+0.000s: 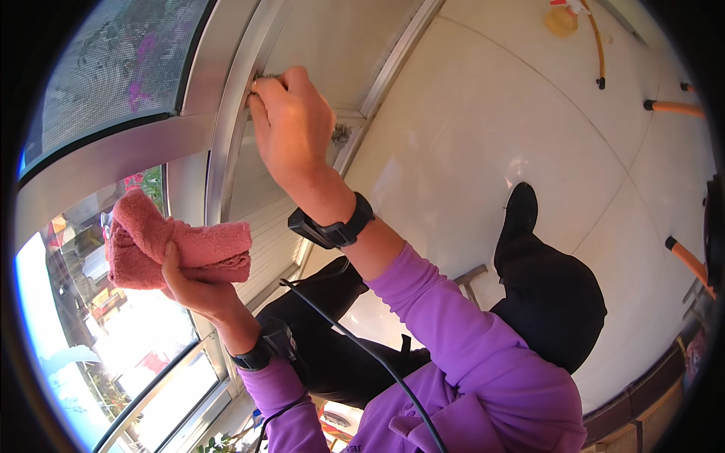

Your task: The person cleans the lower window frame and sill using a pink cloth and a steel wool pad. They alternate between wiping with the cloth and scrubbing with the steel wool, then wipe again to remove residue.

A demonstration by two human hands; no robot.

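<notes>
My left hand (195, 289) grips a folded pink terry cloth (192, 249) in front of the bright window glass. Higher up, my right hand (297, 127) is curled with its fingertips against the inner edge of the metal window frame (226, 113). A bit of grey wiry material (269, 75), which looks like a steel wool pad, shows at those fingers; most of it is hidden by the hand. Another grey wiry tuft (341, 135) appears behind my right wrist, and I cannot tell whether it is a reflection.
An insect screen (124, 68) fills the upper left pane. On the pale tiled floor (453, 141) stand orange furniture legs (677, 107) and a spray bottle (562, 21) with yellowish liquid. A black cable (362, 345) hangs across my body. Plant leaves (218, 443) show at the bottom.
</notes>
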